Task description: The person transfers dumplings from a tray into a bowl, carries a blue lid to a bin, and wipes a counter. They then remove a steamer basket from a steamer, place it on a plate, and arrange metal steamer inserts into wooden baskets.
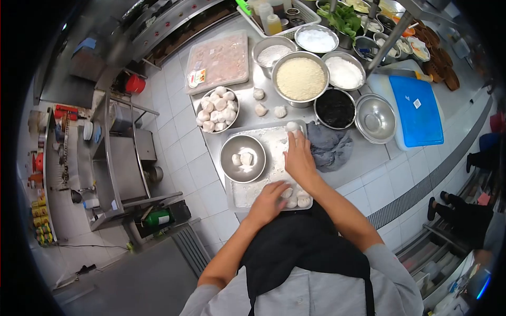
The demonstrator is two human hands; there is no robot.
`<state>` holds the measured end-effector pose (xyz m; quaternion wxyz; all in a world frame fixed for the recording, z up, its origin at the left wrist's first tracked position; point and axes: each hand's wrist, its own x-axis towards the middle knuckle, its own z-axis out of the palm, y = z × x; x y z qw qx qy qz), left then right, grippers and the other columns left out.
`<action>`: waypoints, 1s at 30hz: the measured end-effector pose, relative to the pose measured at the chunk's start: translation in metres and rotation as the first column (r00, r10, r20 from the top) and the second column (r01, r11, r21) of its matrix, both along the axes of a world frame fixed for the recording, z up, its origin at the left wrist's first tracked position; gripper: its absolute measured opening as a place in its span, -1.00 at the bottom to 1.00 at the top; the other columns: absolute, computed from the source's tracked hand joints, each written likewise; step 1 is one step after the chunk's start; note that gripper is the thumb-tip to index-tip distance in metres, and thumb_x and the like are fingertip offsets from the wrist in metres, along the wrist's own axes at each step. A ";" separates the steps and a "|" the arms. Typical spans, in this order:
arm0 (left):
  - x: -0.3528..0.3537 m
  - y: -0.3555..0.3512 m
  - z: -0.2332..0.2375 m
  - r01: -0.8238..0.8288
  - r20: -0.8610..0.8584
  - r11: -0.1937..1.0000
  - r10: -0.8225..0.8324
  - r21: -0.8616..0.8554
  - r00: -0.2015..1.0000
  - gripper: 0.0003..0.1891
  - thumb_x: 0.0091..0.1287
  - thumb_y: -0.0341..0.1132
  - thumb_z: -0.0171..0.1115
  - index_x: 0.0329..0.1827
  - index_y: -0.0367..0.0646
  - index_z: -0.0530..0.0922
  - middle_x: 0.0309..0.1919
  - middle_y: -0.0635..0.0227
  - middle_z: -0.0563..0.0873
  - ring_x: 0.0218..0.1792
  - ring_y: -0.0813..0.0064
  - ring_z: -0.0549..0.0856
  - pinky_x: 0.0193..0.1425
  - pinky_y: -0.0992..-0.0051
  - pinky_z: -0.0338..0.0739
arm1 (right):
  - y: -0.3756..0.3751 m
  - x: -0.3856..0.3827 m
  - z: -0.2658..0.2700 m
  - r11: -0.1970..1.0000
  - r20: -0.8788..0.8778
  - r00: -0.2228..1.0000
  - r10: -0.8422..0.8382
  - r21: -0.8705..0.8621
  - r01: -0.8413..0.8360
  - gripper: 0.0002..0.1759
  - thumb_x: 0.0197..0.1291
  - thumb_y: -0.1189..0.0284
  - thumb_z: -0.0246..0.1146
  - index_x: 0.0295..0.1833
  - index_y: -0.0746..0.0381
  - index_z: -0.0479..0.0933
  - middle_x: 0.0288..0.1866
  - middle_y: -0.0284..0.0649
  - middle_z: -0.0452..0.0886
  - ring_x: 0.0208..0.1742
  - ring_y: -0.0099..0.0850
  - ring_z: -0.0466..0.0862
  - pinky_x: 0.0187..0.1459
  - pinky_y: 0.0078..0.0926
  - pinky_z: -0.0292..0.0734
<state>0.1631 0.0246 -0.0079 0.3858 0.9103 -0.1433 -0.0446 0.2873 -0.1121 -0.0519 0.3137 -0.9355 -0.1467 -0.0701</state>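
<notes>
A shallow metal tray (247,203) dusted with white powder lies in front of me. My right hand (301,160) reaches over its right side, fingers stretched toward a white ball (292,127) at the far corner; the fingertips are at or against it. Over the near edge is my left hand (270,201), slightly blurred, fingers extended and apart. Its fingertips are beside several pale balls (302,200) in the tray's near right corner. A steel bowl (226,171) with a few white pieces (242,158) sits on the tray's left part.
Left behind the tray stands a bowl of whitish round pieces (217,109), resembling button mushrooms. Bowls of crumbs (301,79), white powder (343,72) and dark stuff (335,108) crowd the back. A grey cloth (329,147), empty bowls (375,118) and a blue board (416,110) lie right.
</notes>
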 end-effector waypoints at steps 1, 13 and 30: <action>0.005 -0.005 -0.008 -0.008 0.007 1.000 0.008 -0.007 1.000 -0.61 0.21 -0.43 0.40 0.14 -0.14 0.62 0.12 0.12 0.63 0.10 0.23 0.63 0.13 0.31 0.57 | 0.008 0.007 -0.009 0.990 -0.006 0.998 -0.055 -0.131 0.053 -0.55 0.24 0.52 0.20 0.26 0.29 0.43 0.38 0.19 0.28 0.23 0.08 0.41 0.15 -0.14 0.47; 0.006 0.030 -0.033 0.016 -0.047 0.963 -0.030 -0.269 0.998 -0.85 0.28 -0.46 0.24 -0.12 -0.17 0.66 -0.21 0.16 0.64 -0.22 0.16 0.67 -0.08 0.32 0.59 | 0.007 0.023 0.006 0.983 -0.222 0.974 -0.038 0.164 0.076 -0.56 0.18 0.51 0.23 0.20 0.13 0.46 0.17 0.13 0.51 0.06 0.17 0.60 0.13 -0.13 0.53; 0.113 0.126 -0.080 -0.545 -0.289 0.562 0.482 -0.623 0.827 -0.66 0.39 -0.05 0.34 -0.27 -0.20 0.62 -0.53 0.46 0.60 -0.58 0.65 0.50 -0.50 0.58 0.44 | 0.140 -0.022 -0.022 0.736 -0.318 0.899 0.302 0.677 -0.007 -0.55 0.35 0.31 0.22 0.30 0.18 0.38 -0.18 0.01 0.69 -0.24 -0.25 0.71 -0.17 -0.22 0.60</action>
